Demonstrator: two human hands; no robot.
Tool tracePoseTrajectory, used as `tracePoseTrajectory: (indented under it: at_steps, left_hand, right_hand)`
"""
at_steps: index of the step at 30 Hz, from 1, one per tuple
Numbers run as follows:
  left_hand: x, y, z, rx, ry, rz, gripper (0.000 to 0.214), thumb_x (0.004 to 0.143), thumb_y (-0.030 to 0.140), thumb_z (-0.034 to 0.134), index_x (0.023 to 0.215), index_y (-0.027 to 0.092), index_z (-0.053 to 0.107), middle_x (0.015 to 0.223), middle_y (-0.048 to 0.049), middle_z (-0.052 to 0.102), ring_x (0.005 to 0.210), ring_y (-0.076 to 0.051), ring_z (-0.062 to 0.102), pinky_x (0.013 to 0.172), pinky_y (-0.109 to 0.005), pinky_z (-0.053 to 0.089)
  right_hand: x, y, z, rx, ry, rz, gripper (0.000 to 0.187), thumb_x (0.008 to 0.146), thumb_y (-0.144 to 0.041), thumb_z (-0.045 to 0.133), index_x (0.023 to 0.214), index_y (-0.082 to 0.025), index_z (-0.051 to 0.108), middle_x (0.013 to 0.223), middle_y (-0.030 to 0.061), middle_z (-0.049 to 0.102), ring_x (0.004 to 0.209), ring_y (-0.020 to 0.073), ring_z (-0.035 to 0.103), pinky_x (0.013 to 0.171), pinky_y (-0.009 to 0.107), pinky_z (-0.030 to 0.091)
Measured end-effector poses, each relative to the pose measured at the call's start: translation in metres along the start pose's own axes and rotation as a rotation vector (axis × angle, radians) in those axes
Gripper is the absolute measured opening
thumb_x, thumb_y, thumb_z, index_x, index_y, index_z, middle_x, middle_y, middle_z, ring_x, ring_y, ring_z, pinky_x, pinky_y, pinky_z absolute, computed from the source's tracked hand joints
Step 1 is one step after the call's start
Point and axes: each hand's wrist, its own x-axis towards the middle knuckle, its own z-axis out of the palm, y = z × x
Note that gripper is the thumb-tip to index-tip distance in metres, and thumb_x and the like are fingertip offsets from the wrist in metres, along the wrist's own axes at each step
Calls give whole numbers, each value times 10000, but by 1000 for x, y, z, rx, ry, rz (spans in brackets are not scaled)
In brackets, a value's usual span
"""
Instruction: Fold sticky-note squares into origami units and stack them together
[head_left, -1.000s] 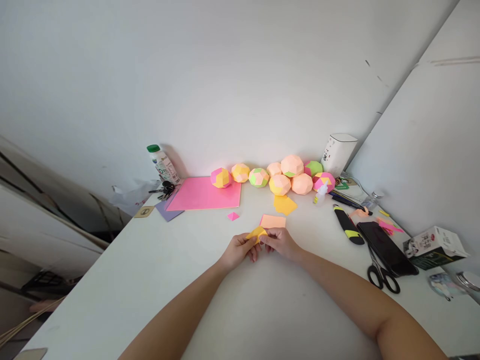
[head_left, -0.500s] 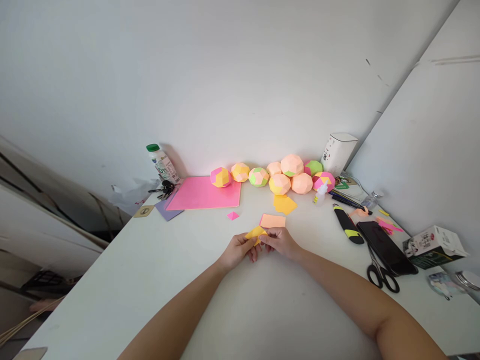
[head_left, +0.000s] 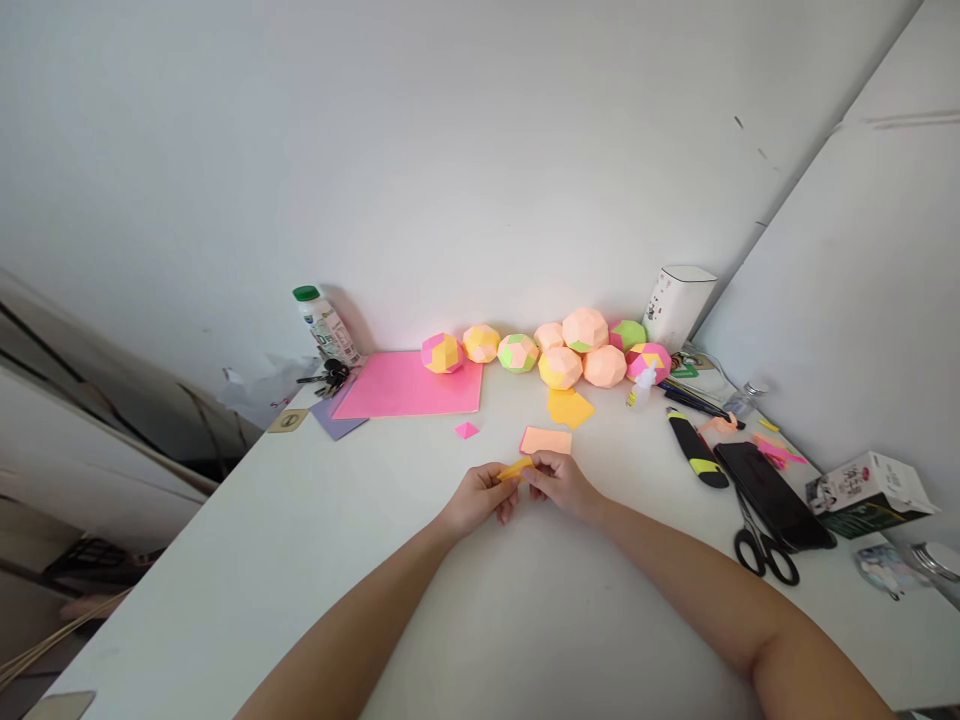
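Between my hands is a small piece of yellow paper (head_left: 516, 468), seen nearly edge-on and partly covered by fingers. My left hand (head_left: 480, 496) pinches its left end. My right hand (head_left: 562, 486) pinches the right end, fingers curled. Just beyond them lies a peach paper rectangle (head_left: 546, 440) with a pink edge. A small folded pink paper piece (head_left: 466, 430) sits to the left of it, and a flat yellow-orange paper piece (head_left: 570, 408) lies farther back.
Faceted paper balls (head_left: 560, 368) line the wall beside a pink sheet (head_left: 409, 390). On the right are a glue bottle (head_left: 641, 387), box cutter (head_left: 696, 448), scissors (head_left: 763, 550), phone (head_left: 772, 495) and carton (head_left: 870, 492). A green-capped bottle (head_left: 326, 325) and keys (head_left: 332, 376) stand left.
The yellow paper has tilted or folded over, showing a narrower strip than before. Both hands keep their pinch on it in nearly the same place.
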Motion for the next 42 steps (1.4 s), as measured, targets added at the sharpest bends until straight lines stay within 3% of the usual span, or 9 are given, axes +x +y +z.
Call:
tracePoseTrajectory:
  at_steps: [5, 13, 42]
  left_hand:
    - [1, 2, 5, 12, 45, -12, 281, 707, 393, 664, 721, 150, 523, 542, 37, 570, 388, -82, 508, 397, -208, 399]
    - [0, 2, 7, 16, 93, -55, 313, 702, 434, 656, 682, 157, 513, 545, 27, 587, 378, -90, 520, 379, -214, 412]
    - [1, -1, 1, 1, 13, -27, 339, 759, 454, 601, 666, 133, 549, 539, 5, 593, 353, -87, 529, 348, -195, 403]
  right_hand:
    - [1, 0, 0, 15, 25, 16, 345, 772, -489, 572, 674, -161, 539, 518, -25, 534, 475, 106, 515, 472, 225, 419]
    - [0, -2, 1, -4, 39, 15, 361, 782, -491, 559, 649, -157, 542, 517, -16, 545, 457, 101, 509, 457, 222, 420]
    - [-1, -7, -2, 72, 19, 41, 344, 798, -425, 528, 573, -165, 551, 501, -11, 514, 495, 128, 487, 501, 250, 405]
